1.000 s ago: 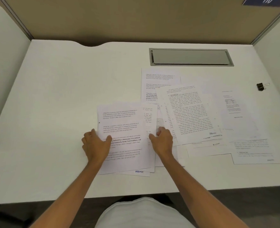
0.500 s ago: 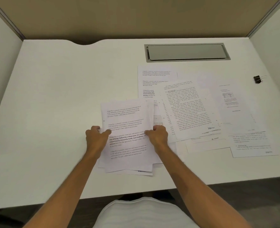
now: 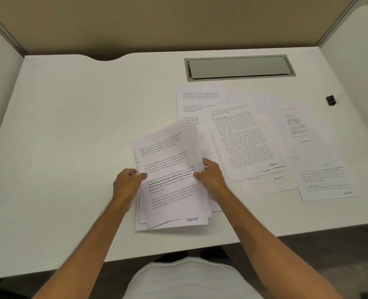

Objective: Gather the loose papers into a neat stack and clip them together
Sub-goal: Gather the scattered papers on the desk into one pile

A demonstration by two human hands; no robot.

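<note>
Both hands are on a small bundle of sheets (image 3: 170, 175) at the near middle of the surface (image 3: 70, 126). Left hand (image 3: 125, 186) pinches the bundle's left edge, thumb on top; right hand (image 3: 213, 180) pinches the right edge. Each grip is closed on the paper. The bundle's far end is lifted and bowed, near end resting on the surface. Sheets underneath are offset, edges fanned at the bottom left.

The remaining loose papers (image 3: 243, 143) lie spread just right of the bundle, overlapping each other; several look turned the other way up. The binder clip (image 3: 331, 100) sits well apart at the far right edge, untouched.

Step in hand, as I read it: squaring this first bundle. To do it well:
- stand it on one edge, loosen the pinch, tap until the edges drop flush
- turn it and tap the adjacent edge too
- don't squeeze while tapping; sheets can't slide if clamped
- then park it flat and pull in the rest, flipping the reversed ones

Task looks early: most sheets not yet gathered, nothing clipped.

Readable text: top sheet repeats a paragraph starting "Village life is a peaceful...", with bold lines "way of living. Defined by a slower pace, it is centered around strong community bonds, local traditions". A lower sheet shows "SPEED-POST" at its bottom edge. A sheet to the right shows "E-mail". Other print too small to read.
</note>
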